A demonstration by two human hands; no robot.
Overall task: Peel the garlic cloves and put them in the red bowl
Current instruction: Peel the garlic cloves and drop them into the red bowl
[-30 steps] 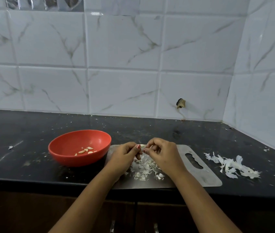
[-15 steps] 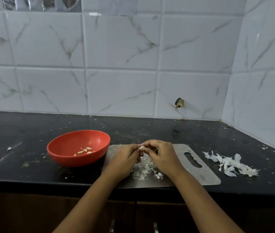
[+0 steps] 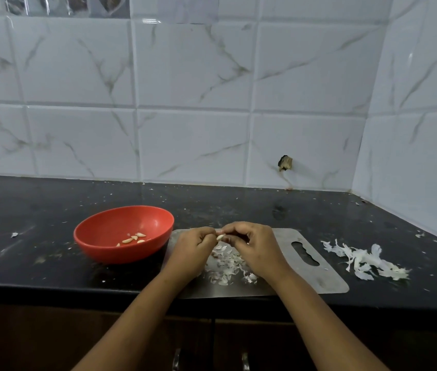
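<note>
Between both hands [image 3: 221, 243], a clove [image 3: 220, 237] is being pinched and peeled; left of them, several cloves [image 3: 133, 238] are already lying in the bowl [image 3: 105, 246].

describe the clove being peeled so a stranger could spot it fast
On the black counter, right of the red bowl, lies a steel board. Above it the left hand and right hand pinch one pale clove. Unlike the cloves in the bowl or the peels on the board, it alone is held.
</note>
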